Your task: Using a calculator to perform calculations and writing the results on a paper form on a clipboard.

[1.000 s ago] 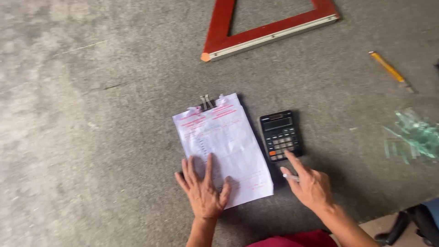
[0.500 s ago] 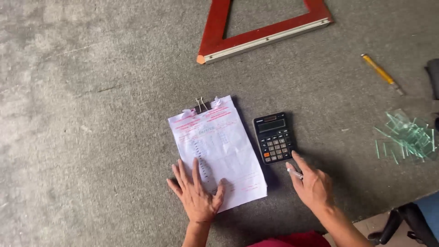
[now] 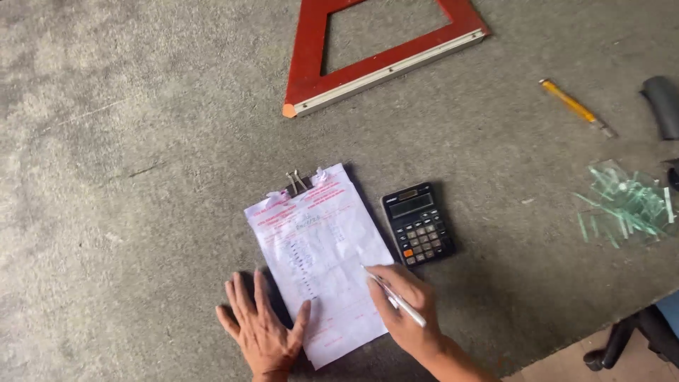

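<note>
A white paper form [image 3: 318, 255] with pink print, held at its top by a binder clip [image 3: 296, 184], lies on a grey felt-covered table [image 3: 141, 177]. My left hand [image 3: 262, 329] rests flat, fingers spread, on the table at the paper's lower left edge, thumb on the sheet. My right hand [image 3: 407, 308] grips a white pen [image 3: 392, 296] with its tip on the paper's right side. A black calculator [image 3: 417, 223] sits just right of the paper, above my right hand.
A red triangular frame [image 3: 375, 67] lies at the top centre. A yellow pencil-like tool [image 3: 576, 107] and a dark object [image 3: 661, 106] lie top right. A pile of green glass strips [image 3: 626, 205] sits at right. The table's edge runs along the lower right, with a chair base [image 3: 636, 336] below.
My right hand has left the calculator's keys and moved left onto the paper with the pen. My left hand has stayed at the paper's lower left.
</note>
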